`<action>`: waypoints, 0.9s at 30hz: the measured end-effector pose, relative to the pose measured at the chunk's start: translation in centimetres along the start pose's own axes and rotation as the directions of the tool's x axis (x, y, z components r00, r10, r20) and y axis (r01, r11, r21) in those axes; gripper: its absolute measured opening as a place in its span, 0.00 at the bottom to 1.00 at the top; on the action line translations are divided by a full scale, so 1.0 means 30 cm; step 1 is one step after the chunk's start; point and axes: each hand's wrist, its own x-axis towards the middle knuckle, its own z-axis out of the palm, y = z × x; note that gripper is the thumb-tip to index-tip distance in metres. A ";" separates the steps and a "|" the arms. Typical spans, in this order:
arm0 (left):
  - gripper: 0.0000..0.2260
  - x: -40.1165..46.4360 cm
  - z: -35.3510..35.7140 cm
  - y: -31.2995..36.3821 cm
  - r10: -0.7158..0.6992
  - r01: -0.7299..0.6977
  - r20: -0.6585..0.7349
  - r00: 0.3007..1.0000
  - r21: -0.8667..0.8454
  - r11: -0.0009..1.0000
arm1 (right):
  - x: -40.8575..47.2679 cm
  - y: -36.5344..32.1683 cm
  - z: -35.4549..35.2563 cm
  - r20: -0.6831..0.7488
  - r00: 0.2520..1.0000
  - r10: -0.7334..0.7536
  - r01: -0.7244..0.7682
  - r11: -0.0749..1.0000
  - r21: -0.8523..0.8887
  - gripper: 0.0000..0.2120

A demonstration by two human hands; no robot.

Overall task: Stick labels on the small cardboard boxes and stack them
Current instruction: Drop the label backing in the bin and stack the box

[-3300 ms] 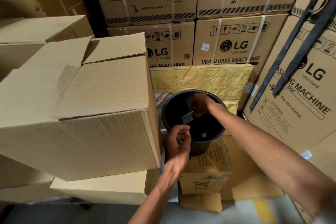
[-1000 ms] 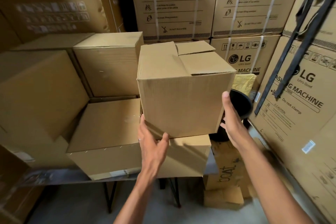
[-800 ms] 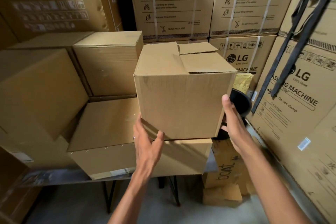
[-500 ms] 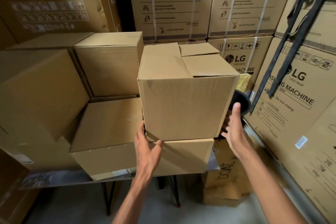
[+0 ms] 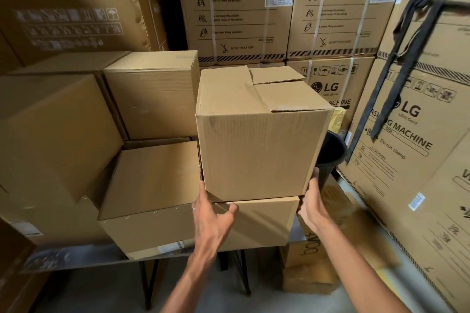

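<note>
a plain cardboard box point(image 5: 256, 150) was seen sitting on top of a wider, flatter box point(image 5: 203, 226), toward that lower box's right end. its top flaps were folded shut, one small flap lying a little raised at the back. the left hand point(image 5: 212, 216) was placed at the box's lower left corner, with the fingers reaching up along the left edge and the thumb spread out across the front of the lower box, just under the seam between the two. the right hand point(image 5: 311, 201) was laid flat against the box's lower right edge, fingers straight and pressed to the side wall. no label could be made out on the front or top of the upper box; a small white label point(image 5: 171, 246) was seen on the front of the lower box near its bottom edge. the lower box was resting on a table point(image 5: 73, 256) with dark legs. further cardboard boxes point(image 5: 150, 94) were stacked to the left and behind. a black bucket point(image 5: 330, 152) was partly hidden behind the upper box's right side. tall washing machine cartons point(image 5: 412, 140) were lined up along the back and right.
</note>
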 end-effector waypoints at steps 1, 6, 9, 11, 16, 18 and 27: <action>0.47 -0.002 0.002 0.000 0.002 -0.002 -0.001 1.000 0.003 1.000 | -0.018 -0.011 0.008 0.005 1.000 0.008 -0.008 1.000 0.003 0.49; 0.48 -0.025 0.027 0.004 0.022 -0.022 -0.015 1.000 0.011 1.000 | -0.056 -0.038 0.007 0.010 0.999 0.037 -0.037 0.999 0.028 0.41; 0.50 -0.060 0.050 0.014 0.059 -0.059 0.005 0.998 -0.003 0.998 | -0.071 -0.052 -0.027 -0.047 0.998 0.038 -0.038 0.999 0.006 0.37; 0.51 -0.082 0.067 0.019 0.069 -0.068 0.031 0.997 -0.022 0.997 | -0.077 -0.058 -0.061 -0.065 0.997 0.047 -0.047 0.999 0.002 0.40; 0.53 -0.093 0.089 0.017 0.091 -0.087 0.070 0.993 -0.054 0.995 | -0.102 -0.086 -0.068 -0.116 0.993 0.022 -0.020 1.000 0.011 0.31; 0.52 -0.088 0.088 0.017 0.086 -0.082 0.061 0.994 -0.070 0.994 | -0.099 -0.088 -0.065 -0.120 0.992 0.031 -0.028 0.999 0.026 0.28; 0.47 -0.026 0.038 -0.033 -0.008 0.001 -0.085 0.996 -0.082 0.997 | -0.078 -0.044 0.057 -0.063 0.992 0.110 -0.110 0.994 0.012 0.35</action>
